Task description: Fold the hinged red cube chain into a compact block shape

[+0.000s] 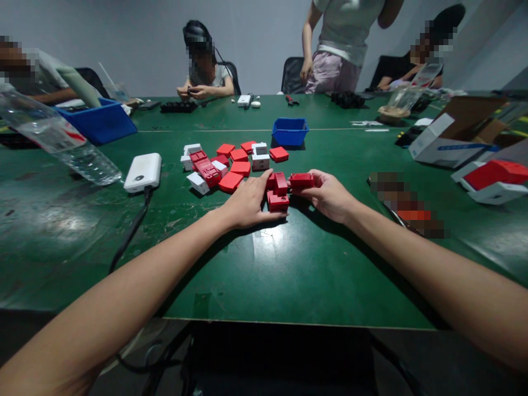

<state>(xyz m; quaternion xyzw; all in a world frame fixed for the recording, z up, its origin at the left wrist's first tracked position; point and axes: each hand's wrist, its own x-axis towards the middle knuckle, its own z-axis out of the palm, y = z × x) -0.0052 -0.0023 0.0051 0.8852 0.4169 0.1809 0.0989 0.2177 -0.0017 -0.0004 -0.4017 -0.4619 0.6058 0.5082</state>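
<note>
My left hand (247, 201) curls around a small stack of red plastic housings (278, 202), thumb along the near side and fingers behind. Just to its right, my right hand (328, 195) pinches another red plastic housing (302, 180), close beside the stack. Its fingertips are partly hidden behind that piece. Beyond my left hand lies a loose group of red pieces (240, 168) and white housings (260, 160). A longer red part with slots (205, 168) leans across some of the white ones.
A blue bin (290, 132) stands behind the pieces. On the left are a white power bank (143, 172) with a black cable, a clear bottle (70, 143) and a larger blue bin (99, 121). On the right are a phone (396, 203) and an opened carton (445, 137). Several people are across the table.
</note>
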